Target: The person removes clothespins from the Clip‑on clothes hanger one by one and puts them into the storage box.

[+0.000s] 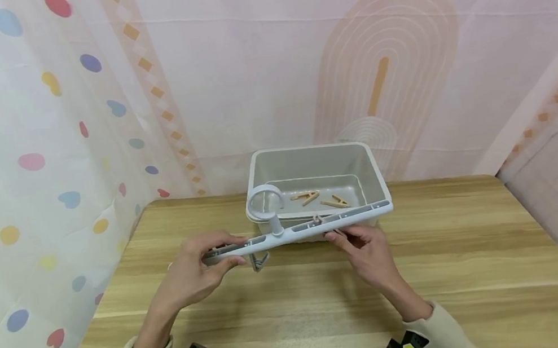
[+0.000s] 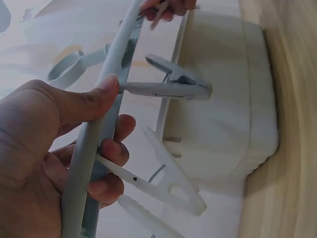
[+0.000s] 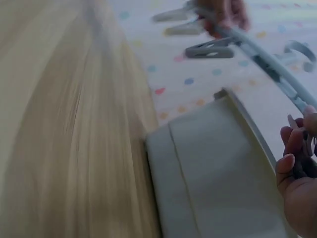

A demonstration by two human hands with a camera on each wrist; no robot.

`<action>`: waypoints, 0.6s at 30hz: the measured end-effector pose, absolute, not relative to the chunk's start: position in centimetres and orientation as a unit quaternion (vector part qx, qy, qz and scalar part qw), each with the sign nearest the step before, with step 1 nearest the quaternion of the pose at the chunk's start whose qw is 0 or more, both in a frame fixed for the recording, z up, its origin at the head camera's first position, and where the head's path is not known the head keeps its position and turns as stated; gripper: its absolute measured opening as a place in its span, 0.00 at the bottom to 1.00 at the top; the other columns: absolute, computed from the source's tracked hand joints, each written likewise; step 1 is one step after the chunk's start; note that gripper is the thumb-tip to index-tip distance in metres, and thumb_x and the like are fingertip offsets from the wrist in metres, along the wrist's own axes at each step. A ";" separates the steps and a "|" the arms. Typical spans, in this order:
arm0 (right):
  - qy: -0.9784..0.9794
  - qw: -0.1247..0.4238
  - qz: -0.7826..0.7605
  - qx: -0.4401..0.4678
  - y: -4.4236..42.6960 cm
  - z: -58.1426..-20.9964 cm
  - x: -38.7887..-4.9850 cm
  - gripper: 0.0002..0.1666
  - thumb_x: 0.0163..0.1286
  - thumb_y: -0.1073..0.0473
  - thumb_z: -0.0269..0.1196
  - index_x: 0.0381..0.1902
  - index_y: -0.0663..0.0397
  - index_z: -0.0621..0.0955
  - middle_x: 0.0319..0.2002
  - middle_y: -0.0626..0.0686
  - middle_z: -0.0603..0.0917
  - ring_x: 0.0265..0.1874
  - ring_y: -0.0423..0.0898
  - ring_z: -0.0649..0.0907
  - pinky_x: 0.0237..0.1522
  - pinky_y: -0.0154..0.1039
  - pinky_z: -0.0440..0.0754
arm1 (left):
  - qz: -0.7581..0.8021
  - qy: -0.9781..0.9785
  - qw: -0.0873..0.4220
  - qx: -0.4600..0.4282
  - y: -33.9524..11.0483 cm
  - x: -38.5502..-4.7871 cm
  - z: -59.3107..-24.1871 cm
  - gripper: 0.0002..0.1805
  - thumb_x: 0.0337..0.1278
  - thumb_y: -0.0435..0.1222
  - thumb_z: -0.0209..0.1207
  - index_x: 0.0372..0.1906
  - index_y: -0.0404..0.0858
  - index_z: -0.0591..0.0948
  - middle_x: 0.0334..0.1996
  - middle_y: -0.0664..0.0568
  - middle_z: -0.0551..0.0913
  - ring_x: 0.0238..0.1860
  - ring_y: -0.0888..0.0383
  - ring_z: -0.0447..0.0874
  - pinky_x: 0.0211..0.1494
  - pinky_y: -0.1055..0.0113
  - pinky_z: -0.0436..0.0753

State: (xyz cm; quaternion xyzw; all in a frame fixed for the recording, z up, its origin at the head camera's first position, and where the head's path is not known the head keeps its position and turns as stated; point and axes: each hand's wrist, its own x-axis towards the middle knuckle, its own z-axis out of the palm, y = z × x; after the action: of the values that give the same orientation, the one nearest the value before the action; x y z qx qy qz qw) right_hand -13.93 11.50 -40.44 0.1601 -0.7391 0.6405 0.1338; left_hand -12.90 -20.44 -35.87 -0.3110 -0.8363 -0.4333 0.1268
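Note:
A pale grey-blue clip hanger [image 1: 292, 234] with a ring hook [image 1: 254, 212] is held in the air, tilted up toward the right. My left hand [image 1: 191, 274] grips the bar near its left end, thumb on one side and fingers on the other. From the bar hang a grey clothespin [image 2: 185, 90] and white clothespins [image 2: 185, 197], seen in the left wrist view. Under the right half of the bar, my right hand [image 1: 369, 255] pinches a beige clothespin [image 2: 158, 16]. Its fingers partly cover it, so whether it joins the bar cannot be told.
Behind the hanger, a light grey plastic bin [image 1: 308, 162] stands on the wooden table [image 1: 470, 244] near its back edge. Beige clothespins [image 1: 308, 197] lie on the bin's floor. A patterned curtain [image 1: 248, 75] hangs behind and to the left.

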 end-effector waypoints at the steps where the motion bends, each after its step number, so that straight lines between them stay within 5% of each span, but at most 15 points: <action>1: -0.742 0.122 0.640 0.158 11.6 -40.4 -13.9 0.09 0.70 0.65 0.68 0.45 0.63 0.89 0.37 0.43 0.86 0.33 0.33 0.80 0.34 0.27 0.80 | -0.431 -0.835 0.136 -0.316 -20.4 -13.0 -35.8 0.19 0.46 0.28 0.77 0.46 0.44 0.90 0.40 0.53 0.92 0.36 0.65 0.86 0.39 0.75 0.82; 18: -0.780 0.059 0.582 0.220 13.8 -40.6 -13.5 0.12 0.78 0.61 0.60 0.51 0.58 0.87 0.30 0.60 0.84 0.28 0.40 0.81 0.30 0.33 0.81 | -0.404 -0.852 0.132 -0.304 -20.6 -13.2 -35.9 0.17 0.50 0.30 0.76 0.46 0.47 0.88 0.40 0.57 0.91 0.32 0.67 0.83 0.34 0.74 0.80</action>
State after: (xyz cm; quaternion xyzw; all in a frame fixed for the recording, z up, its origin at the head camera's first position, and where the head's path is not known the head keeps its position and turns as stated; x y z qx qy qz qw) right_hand -13.47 13.79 -40.62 0.2203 -0.7803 0.5823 0.0588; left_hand -13.21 -20.62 -35.93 -0.3042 -0.8525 -0.4041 0.1320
